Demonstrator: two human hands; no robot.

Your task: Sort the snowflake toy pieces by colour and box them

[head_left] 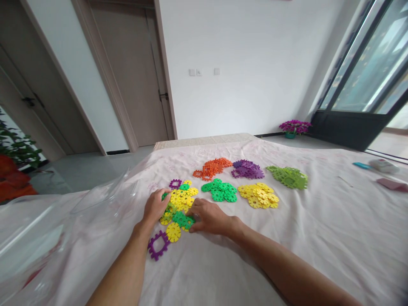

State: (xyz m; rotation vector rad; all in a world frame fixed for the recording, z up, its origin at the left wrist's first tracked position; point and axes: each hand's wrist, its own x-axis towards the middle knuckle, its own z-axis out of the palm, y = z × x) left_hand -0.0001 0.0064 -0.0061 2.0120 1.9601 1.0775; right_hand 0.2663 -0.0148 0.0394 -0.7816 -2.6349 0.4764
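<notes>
A mixed pile of toothed plastic interlocking discs, mostly yellow discs (183, 197), lies between my two hands. My left hand (156, 206) is at the pile's left edge, fingers curled, with a green disc (164, 196) at its fingertips. From the right, my right hand (208, 216) reaches in, thumb and fingers closing on the edge of a green interlocking piece (182, 219); its fingertips are partly hidden. Nearest me are a single yellow disc (173, 232) and a purple square frame piece (158, 245). A smaller purple frame piece (175, 184) lies behind the pile.
Sorted piles lie beyond: orange pieces (213, 167), purple pieces (248, 169), green discs (219, 190), yellow discs (259, 195) and light green pieces (288, 177). A clear plastic container (95, 199) stands left on the wrinkled cloth (306, 242). Small items, including a white box (383, 165), are far right.
</notes>
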